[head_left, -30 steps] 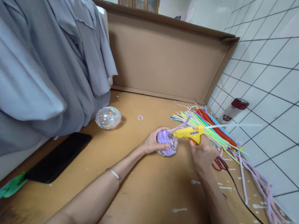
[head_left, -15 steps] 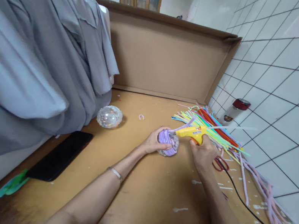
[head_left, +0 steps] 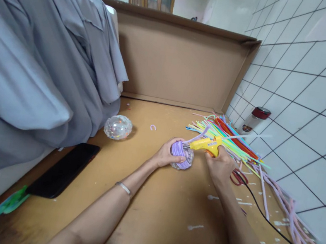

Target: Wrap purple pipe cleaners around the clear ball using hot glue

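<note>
My left hand (head_left: 166, 153) is closed around a clear faceted plastic ball (head_left: 189, 155), its thumb pressed on the front. Rows of fuzzy purple pipe cleaner (head_left: 177, 153) cover the ball's left side, and a loose end sticks up to the upper right. In my right hand (head_left: 221, 162) is a yellow hot glue gun (head_left: 205, 144), with a glue stick poking out of its back. The gun's nozzle meets or nearly meets the purple rows near the top of the ball; contact is hard to tell.
Another clear faceted ball (head_left: 118, 127) stands to the left. A black phone (head_left: 63, 169) lies nearer me. Colourful pipe cleaners (head_left: 232, 140), red-handled scissors (head_left: 239, 177) and a red-lidded jar (head_left: 254, 120) are on the right. A black cord (head_left: 271, 225) runs along the table.
The glue gun's nozzle has shifted slightly over the purple rows. Both hands keep their hold, and the whole view has drifted a little.
</note>
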A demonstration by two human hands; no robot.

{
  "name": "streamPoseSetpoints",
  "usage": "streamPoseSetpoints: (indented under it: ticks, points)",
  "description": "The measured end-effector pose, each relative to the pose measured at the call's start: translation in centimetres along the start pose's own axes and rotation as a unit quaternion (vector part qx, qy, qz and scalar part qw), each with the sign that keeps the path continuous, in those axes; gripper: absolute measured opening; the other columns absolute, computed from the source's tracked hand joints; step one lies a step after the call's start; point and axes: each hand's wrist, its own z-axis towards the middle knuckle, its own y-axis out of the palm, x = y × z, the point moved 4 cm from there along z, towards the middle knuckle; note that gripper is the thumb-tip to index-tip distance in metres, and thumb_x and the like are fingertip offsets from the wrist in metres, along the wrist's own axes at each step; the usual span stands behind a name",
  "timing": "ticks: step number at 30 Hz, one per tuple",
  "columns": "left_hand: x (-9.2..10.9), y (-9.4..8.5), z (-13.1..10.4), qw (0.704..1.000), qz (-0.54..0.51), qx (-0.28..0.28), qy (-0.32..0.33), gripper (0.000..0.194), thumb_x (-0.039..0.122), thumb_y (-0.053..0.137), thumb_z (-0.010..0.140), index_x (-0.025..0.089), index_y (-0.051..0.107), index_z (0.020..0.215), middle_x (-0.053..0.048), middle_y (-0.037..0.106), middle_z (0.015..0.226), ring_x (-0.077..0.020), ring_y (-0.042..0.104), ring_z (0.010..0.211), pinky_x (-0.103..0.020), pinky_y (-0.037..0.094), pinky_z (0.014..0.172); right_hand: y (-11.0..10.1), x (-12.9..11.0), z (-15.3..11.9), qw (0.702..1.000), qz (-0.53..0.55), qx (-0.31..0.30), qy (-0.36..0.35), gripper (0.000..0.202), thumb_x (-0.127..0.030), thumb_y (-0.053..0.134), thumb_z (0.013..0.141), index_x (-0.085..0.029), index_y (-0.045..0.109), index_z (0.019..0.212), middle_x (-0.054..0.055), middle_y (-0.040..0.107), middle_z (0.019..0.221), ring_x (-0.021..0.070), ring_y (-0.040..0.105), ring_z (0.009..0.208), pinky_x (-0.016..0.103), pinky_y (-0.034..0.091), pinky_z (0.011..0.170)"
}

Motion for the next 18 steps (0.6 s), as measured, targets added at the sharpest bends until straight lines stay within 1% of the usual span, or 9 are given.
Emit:
streamPoseSetpoints:
  ticks: [7, 18]
  points:
    - [0.05, 0.01, -0.01, 1.000, -0.001, -0.005, -0.001, 0.076, 0.044, 0.084, 0.053, 0.015, 0.056, 0.118, -0.008, 0.062, 0.113, -0.0231, 0.060, 0.102, -0.032, 0.046, 0.093, 0.01, 0.12, -0.02, 1.000, 0.021, 0.013, -0.006, 0.024, -0.039, 0.049, 0.075, -0.018, 0.061, 0.078, 0.006, 0.059, 0.064, 0.0182, 0.046, 0.058, 0.028, 0.025, 0.057]
    - [0.17, -0.03, -0.07, 1.000, 0.009, -0.006, 0.003, 0.074, 0.044, 0.082, 0.054, 0.016, 0.056, 0.117, -0.008, 0.060, 0.115, -0.0244, 0.057, 0.104, -0.034, 0.044, 0.095, -0.04, -0.01, 0.06, 1.000, 0.003, -0.011, -0.001, 0.023, -0.037, 0.054, 0.075, -0.017, 0.063, 0.080, 0.006, 0.060, 0.065, 0.0176, 0.046, 0.060, 0.027, 0.023, 0.057]
